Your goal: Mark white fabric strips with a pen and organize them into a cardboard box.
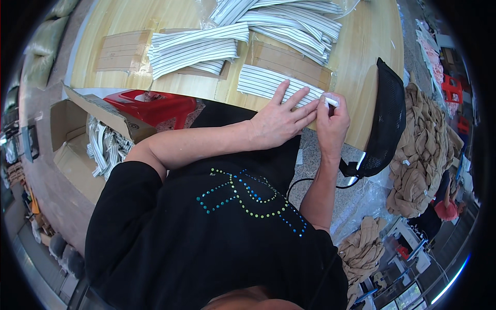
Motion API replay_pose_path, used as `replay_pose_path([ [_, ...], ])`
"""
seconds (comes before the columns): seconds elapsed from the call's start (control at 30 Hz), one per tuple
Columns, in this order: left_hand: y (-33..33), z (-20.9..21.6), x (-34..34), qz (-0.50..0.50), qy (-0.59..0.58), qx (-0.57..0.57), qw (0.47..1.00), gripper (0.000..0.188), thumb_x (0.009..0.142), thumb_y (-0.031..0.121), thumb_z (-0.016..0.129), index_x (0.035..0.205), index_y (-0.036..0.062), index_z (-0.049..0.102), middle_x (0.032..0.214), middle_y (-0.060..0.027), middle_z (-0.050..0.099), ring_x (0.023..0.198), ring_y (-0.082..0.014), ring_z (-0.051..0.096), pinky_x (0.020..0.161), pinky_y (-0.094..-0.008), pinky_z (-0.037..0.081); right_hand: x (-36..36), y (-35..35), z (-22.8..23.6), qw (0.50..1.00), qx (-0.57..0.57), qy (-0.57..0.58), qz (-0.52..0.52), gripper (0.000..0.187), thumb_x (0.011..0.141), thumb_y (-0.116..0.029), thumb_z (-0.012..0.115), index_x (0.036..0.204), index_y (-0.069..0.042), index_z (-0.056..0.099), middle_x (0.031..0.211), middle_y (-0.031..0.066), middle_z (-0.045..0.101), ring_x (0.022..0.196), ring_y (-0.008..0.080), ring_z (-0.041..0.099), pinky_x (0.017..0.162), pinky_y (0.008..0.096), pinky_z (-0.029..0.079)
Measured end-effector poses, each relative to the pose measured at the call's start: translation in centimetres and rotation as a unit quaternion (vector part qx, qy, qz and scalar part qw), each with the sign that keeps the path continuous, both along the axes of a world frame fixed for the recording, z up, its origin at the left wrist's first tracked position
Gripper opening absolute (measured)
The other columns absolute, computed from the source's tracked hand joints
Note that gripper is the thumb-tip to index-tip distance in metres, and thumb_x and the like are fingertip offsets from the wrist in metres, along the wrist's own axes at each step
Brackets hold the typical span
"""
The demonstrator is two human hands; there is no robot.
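Observation:
A white strip of fabric with dark stripes [258,81] lies flat along the table's near edge, against a brown cardboard template [289,62]. My left hand [279,120] rests on this strip with its fingers stretched out. Close beside those fingertips, my right hand [333,121] is closed in a pinch on a small white piece [332,102] that looks like a stub of chalk, at the strip's right end. The tip of the white piece is hidden by my fingers. Left of the strip, a stack of similar striped strips [194,49] lies partly over more cardboard.
More striped strips [294,23] are heaped farther back on the wooden table [361,46]. Another cardboard piece [121,51] is at left. A black mesh object [385,121] stands at the right edge. Below left are an open carton [77,165] and a red stool [150,106]; brown garments [426,150] pile up at right.

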State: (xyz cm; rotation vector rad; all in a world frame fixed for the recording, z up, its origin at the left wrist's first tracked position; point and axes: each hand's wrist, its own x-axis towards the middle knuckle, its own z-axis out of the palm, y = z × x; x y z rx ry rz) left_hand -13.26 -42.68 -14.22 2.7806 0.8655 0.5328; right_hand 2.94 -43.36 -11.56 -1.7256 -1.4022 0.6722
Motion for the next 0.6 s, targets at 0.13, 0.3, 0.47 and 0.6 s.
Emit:
replay_pose_path([
  [0.13,-0.1,-0.2,-0.1,0.01,-0.012,-0.001,1.0,0.052,0.085,0.032,0.062,0.131,0.0097,0.055,0.141,-0.0079,0.046,0.138,-0.0331,0.032,0.107,-0.0691,0.018,-1.0,0.5,0.8,0.995,-0.092,-0.009,-0.035,0.015,0.093,-0.009,0.063,0.105,0.0,0.059,0.095,0.005,0.063,0.085,0.0096,0.056,0.073,0.0257,0.048],
  [0.3,-0.4,-0.3,-0.4,-0.014,0.034,-0.013,0.999,0.031,0.084,0.029,0.059,0.108,0.0108,0.068,0.122,-0.0065,0.056,0.136,-0.0335,0.034,0.104,-0.0754,0.016,-2.6,1.1,0.4,0.993,0.0,0.066,0.093,0.013,0.093,-0.006,0.061,0.105,0.0,0.06,0.094,0.0043,0.063,0.087,0.0095,0.057,0.075,0.0255,0.048],
  [0.47,-0.2,-0.5,-0.4,-0.018,0.036,-0.013,0.999,0.029,0.084,0.027,0.058,0.105,0.012,0.07,0.117,-0.0057,0.059,0.135,-0.0339,0.035,0.105,-0.076,0.015,-2.8,2.0,0.1,0.992,0.045,-0.012,0.116,0.015,0.087,-0.008,0.065,0.098,0.001,0.061,0.084,0.0123,0.062,0.074,0.0244,0.063,0.066,0.0315,0.05],
  [0.6,-0.4,-0.7,-0.6,-0.008,0.03,-0.004,1.0,0.029,0.083,0.026,0.058,0.106,0.0119,0.07,0.121,-0.0071,0.058,0.133,-0.0345,0.037,0.105,-0.076,0.014,-4.4,2.2,1.6,0.996,-0.036,0.026,0.075,0.015,0.087,-0.009,0.066,0.097,0.001,0.062,0.084,0.0127,0.063,0.076,0.025,0.063,0.067,0.0335,0.05],
])
